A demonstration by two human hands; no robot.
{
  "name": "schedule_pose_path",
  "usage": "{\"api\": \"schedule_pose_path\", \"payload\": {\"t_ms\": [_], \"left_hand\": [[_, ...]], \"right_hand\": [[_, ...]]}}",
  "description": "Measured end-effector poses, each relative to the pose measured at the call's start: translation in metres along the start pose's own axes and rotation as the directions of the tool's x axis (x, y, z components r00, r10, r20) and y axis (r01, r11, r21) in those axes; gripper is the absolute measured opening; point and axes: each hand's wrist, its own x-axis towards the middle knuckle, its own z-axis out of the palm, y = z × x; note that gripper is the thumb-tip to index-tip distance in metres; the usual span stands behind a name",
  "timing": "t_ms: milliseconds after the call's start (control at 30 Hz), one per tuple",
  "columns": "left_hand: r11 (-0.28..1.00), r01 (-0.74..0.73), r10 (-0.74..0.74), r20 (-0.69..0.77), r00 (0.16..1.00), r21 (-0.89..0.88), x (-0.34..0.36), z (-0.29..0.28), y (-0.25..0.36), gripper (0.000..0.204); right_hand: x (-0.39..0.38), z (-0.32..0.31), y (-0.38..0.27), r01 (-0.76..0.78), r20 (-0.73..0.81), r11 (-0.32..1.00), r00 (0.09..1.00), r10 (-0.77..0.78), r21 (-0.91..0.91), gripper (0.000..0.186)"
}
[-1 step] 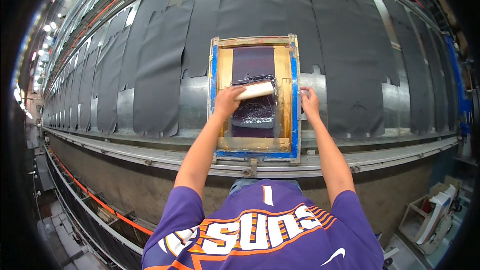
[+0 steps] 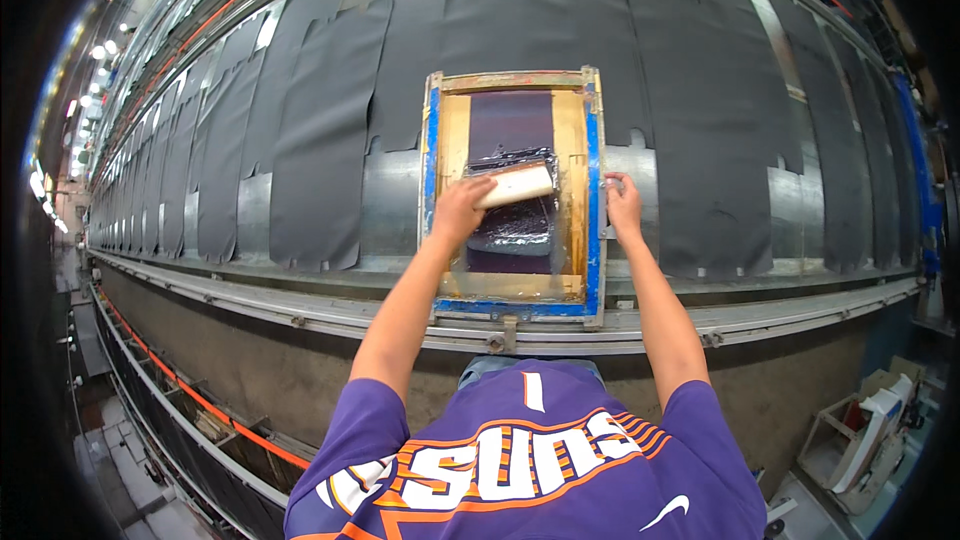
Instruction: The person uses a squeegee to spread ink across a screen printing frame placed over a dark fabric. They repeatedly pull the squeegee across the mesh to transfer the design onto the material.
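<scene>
A screen-printing frame (image 2: pixel 596 125), edged with blue tape, lies across dark sheets in front of me. Dark, glossy ink (image 2: pixel 520 225) is spread over the middle of its mesh. My left hand (image 2: pixel 460 208) is closed round the left end of a squeegee (image 2: pixel 517 185) with a thick cream-coloured handle. The squeegee lies slightly slanted across the inked area; its lower edge is hidden. At the frame's right outer edge, my right hand (image 2: pixel 624 208) has its fingers curled against the side rail. Exactly what its fingertips pinch there is hard to make out.
Several dark grey sheets (image 2: pixel 330 140) cover the long metal table (image 2: pixel 390 185) on both sides. A metal rail (image 2: pixel 250 305) runs along its near edge, with a stop under the frame. White equipment (image 2: pixel 865 430) stands at lower right; an orange line (image 2: pixel 200 390) runs at lower left.
</scene>
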Motion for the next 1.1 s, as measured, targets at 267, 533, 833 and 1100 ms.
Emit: {"api": "schedule_pose_path", "payload": {"t_ms": [267, 533, 833, 1100], "left_hand": [[0.999, -0.048, 0.05, 0.087, 0.995, -0.025, -0.164, 0.003, 0.042, 0.072], [0.997, 0.058, -0.055, 0.064, 0.996, -0.05, -0.222, -0.111, -0.075, 0.066], [0.992, 0.097, -0.104, 0.074, 0.992, 0.086, -0.291, -0.217, -0.271, 0.063], [0.998, 0.02, -0.024, 0.057, 0.998, 0.067, -0.339, -0.233, -0.301, 0.063]], "right_hand": [[-0.015, 0.014, -0.037, 0.197, -0.24, 0.963, 0.941, -0.238, -0.182, 0.018], [-0.088, 0.181, -0.118, 0.279, -0.236, 0.958, 0.928, -0.288, -0.071, 0.021], [-0.158, 0.41, -0.156, 0.262, -0.207, 0.964, 0.942, -0.265, -0.044, 0.021], [-0.172, 0.432, -0.158, 0.239, -0.207, 0.967, 0.946, -0.251, -0.086, 0.02]]}}
